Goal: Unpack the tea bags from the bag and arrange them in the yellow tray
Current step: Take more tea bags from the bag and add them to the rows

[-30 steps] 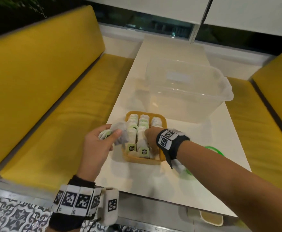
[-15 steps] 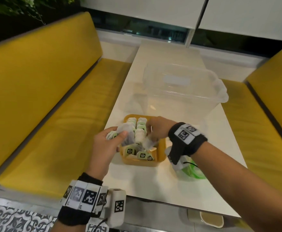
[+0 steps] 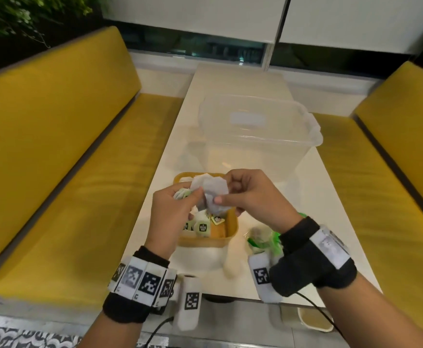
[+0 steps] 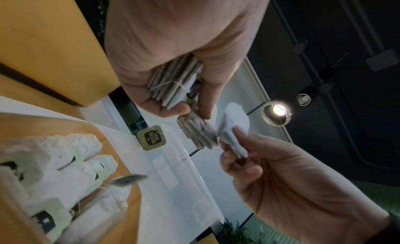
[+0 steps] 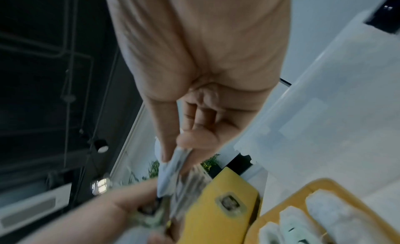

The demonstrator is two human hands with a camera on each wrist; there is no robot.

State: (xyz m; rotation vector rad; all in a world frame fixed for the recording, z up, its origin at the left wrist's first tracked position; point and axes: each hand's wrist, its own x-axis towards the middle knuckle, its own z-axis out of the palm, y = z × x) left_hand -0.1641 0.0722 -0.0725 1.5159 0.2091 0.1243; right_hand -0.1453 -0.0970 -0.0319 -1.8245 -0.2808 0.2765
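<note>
My left hand grips a stack of white paper tea bags while my right hand pinches one beside it, above the yellow plastic tray.

dim, blurred, glaring ceiling lamp

The white tea bags pinched up over the tray look like thin matt filter paper, a bit crinkly, with fine string and small glossy green card tags. The yellow rectangular tray under them is smooth plastic with a soft sheen. Far side of that, the big clear plastic tub is see-through and shiny. The white tabletop is smooth and pretty glossy, you can see reflections in it. The crumpled clear bag with green print, near right, looks like thin shiny plastic film. The yellow bench cushions are matt woven cloth.
</note>
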